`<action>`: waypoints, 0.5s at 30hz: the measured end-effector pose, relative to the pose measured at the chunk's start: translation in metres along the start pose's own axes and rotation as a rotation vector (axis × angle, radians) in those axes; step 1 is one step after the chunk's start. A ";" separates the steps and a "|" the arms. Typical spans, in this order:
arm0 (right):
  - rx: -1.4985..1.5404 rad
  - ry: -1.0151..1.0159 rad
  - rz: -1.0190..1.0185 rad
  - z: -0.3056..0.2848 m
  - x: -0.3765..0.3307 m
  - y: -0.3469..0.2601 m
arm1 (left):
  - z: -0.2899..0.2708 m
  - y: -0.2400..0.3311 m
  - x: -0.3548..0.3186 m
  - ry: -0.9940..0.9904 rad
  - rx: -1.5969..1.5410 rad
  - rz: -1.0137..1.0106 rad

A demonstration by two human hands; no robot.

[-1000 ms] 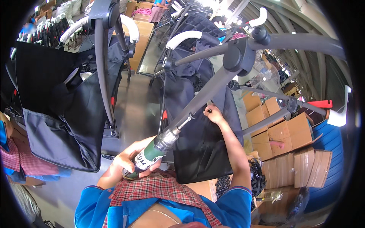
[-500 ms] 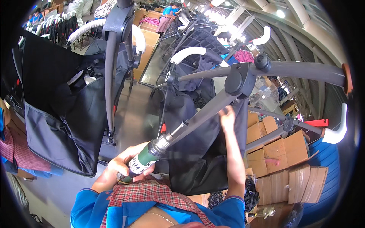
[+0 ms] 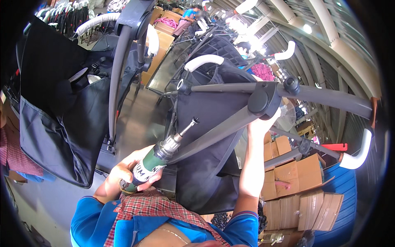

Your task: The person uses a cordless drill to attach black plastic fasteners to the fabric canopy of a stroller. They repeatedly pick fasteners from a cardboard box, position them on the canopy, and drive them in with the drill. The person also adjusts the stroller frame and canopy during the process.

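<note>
In my left hand [image 3: 138, 168] is a green electric screwdriver [image 3: 149, 161] with a white label band, my fingers wrapped round its body. Its silver chuck and bit point up and to the right, in front of a grey stroller frame tube [image 3: 214, 133]. My right hand [image 3: 265, 124] is raised behind the round dark hinge joint [image 3: 263, 99] of that frame, and the joint hides its fingers. Black stroller fabric [image 3: 205, 164] hangs below and behind the tube, left of my right forearm.
Another black stroller [image 3: 61, 136] with a white-wrapped handle stands at the left. Open cardboard boxes [image 3: 292, 177] and a blue corrugated surface [image 3: 339, 193] lie to the right. More stroller frames stand farther back, where a person in blue [image 3: 188, 15] sits.
My right hand has moved up from beside the fabric to behind the hinge joint. The screwdriver has shifted slightly left, its bit now more clear of the tube.
</note>
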State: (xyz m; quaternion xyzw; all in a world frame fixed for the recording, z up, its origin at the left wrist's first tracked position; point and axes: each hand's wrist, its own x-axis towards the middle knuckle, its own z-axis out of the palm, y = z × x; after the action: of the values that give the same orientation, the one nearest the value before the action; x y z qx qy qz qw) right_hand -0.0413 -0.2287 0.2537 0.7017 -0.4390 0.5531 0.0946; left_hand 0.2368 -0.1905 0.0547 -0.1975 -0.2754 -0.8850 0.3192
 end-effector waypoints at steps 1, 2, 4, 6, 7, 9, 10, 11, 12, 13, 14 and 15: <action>-0.038 -0.032 -0.076 0.005 0.007 -0.007 | -0.003 0.000 0.002 -0.019 -0.028 0.010; -0.077 -0.064 -0.152 0.009 0.011 -0.010 | -0.005 0.000 0.004 -0.038 -0.056 0.020; 0.481 -0.136 0.000 0.009 0.014 0.003 | -0.001 0.000 0.007 -0.027 -0.039 0.003; 0.523 -0.371 -0.055 0.007 0.019 0.005 | 0.006 0.001 0.010 0.010 -0.008 -0.008; 0.577 -0.465 -0.083 0.009 0.022 0.007 | 0.010 0.002 0.014 0.041 0.015 -0.011; 0.598 -0.569 -0.262 0.018 0.036 0.009 | 0.023 0.007 0.022 0.068 0.100 -0.016; 0.565 -0.547 -0.258 0.020 0.035 0.010 | 0.029 0.007 0.028 0.099 0.139 -0.017; 0.530 -0.525 -0.252 0.021 0.033 0.011 | 0.037 0.008 0.033 0.130 0.177 -0.019; 0.499 -0.502 -0.246 0.024 0.032 0.013 | 0.043 0.009 0.037 0.163 0.221 -0.018; 0.409 -0.450 -0.185 0.022 0.028 0.007 | 0.047 0.011 0.041 0.185 0.266 -0.050; 0.320 -0.398 -0.124 0.020 0.024 0.001 | 0.047 0.011 0.044 0.164 0.336 -0.034; 0.110 -0.377 -0.204 0.011 0.025 -0.007 | 0.046 0.011 0.048 0.137 0.399 -0.020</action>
State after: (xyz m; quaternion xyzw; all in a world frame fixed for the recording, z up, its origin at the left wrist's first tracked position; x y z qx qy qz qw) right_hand -0.0289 -0.2440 0.2732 0.8376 -0.3448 0.4229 0.0280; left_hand 0.2176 -0.1911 0.1192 -0.0669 -0.4248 -0.8274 0.3611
